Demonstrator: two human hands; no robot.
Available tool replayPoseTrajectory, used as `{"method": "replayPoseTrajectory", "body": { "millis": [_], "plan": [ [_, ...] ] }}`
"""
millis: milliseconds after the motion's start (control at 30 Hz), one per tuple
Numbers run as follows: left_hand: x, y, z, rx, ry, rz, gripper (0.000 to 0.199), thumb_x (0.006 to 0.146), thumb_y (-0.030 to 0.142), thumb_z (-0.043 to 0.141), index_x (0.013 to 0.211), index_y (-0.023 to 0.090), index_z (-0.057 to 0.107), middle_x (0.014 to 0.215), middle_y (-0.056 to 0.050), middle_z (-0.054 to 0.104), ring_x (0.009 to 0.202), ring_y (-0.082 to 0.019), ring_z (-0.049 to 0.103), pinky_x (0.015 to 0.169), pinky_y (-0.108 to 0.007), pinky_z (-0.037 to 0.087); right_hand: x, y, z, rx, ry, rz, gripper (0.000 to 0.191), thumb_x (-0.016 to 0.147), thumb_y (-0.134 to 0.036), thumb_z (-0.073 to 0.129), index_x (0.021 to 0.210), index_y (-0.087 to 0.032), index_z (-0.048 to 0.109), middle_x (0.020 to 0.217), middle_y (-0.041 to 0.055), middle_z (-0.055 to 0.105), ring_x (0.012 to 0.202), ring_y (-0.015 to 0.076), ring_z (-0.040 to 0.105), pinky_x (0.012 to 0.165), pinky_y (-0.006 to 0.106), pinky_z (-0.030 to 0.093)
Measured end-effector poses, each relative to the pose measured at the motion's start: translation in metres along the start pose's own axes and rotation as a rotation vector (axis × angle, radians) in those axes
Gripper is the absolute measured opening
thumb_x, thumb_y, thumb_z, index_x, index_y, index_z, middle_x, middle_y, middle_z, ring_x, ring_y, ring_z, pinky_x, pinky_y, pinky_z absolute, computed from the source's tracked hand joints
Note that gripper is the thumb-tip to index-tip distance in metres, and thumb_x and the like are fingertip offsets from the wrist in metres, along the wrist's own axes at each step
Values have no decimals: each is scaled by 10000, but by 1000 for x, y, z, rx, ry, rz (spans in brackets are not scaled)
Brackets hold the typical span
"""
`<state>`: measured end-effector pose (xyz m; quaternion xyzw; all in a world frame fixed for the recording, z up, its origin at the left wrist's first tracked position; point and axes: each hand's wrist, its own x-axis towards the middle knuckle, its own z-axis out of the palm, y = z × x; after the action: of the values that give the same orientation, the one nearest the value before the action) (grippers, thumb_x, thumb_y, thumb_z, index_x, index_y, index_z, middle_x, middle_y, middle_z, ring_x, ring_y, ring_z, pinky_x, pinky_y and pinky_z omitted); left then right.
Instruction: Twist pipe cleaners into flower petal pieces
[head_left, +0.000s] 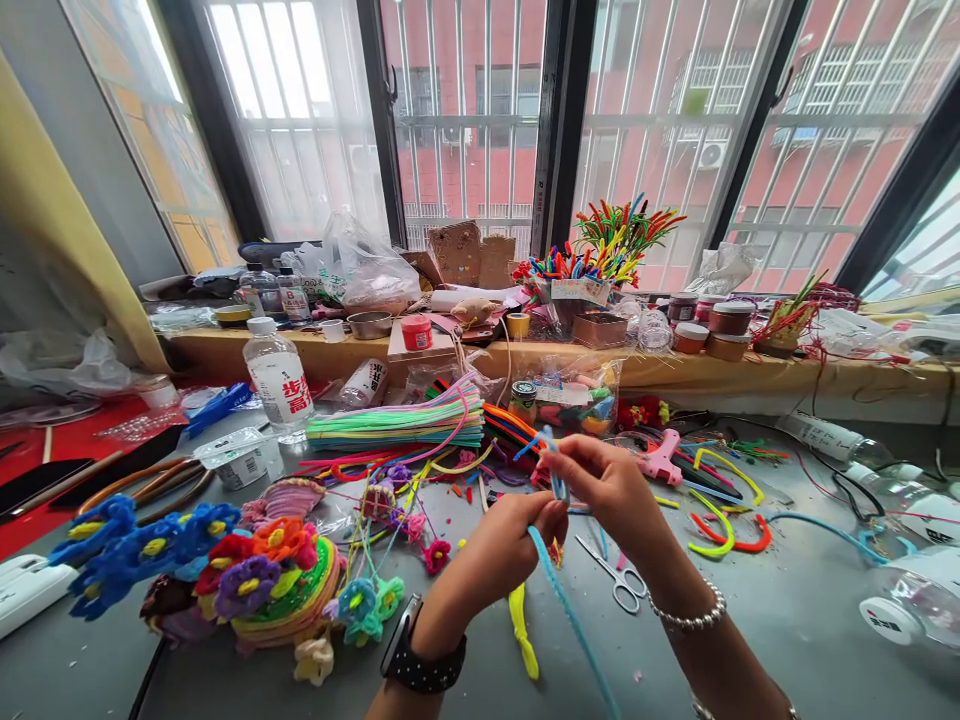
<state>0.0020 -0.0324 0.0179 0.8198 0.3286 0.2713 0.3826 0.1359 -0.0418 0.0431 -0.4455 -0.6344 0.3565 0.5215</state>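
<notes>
Hands (559, 500) gripping blue pipe cleaner (568, 610), red-lettered bottle (277, 380) nearby

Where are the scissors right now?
In the head view, the silver scissors lie open on the grey table, right of the middle, just left of the wrist with the beaded bracelet.

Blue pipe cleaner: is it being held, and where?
Yes. Both hands pinch the blue pipe cleaner at its looped upper part; its tail hangs free.
</notes>
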Motion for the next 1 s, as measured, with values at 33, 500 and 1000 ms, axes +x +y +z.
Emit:
{"method": "replayPoseTrajectory", "body": {
  "millis": [33, 500, 1000],
  "plan": [
    [0, 1, -1, -17, 3, 1, 369, 839, 348, 255, 599, 149, 452, 535, 27, 401, 512, -82, 357, 487, -195, 292, 0, 0, 0, 72, 63, 14, 248, 708, -387, 553, 653, -144, 565, 514, -37, 454, 451, 67, 388, 411, 190, 297],
    [1, 3, 1, -31, 141, 56, 413, 846, 389, 243, 650, 152, 518, 566, 18, 466, 536, -91, 429, 527, -195, 326, 4, 0, 5, 645, 266, 103, 153, 665, -305, 627, 698, -156, 613, 485, -65, 399, 414, 20, 320, 368, 130, 243],
    [4, 2, 5, -117, 286, 35, 286, 815, 398, 342, 797, 156, 494, 491, 61, 393, 440, -67, 361, 449, -184, 301, 2, -1, 5, 567, 245, 52, 169, 699, -324, 571, 693, -156, 586, 443, -70, 377, 384, 41, 292, 364, 171, 250]
  ]
}}
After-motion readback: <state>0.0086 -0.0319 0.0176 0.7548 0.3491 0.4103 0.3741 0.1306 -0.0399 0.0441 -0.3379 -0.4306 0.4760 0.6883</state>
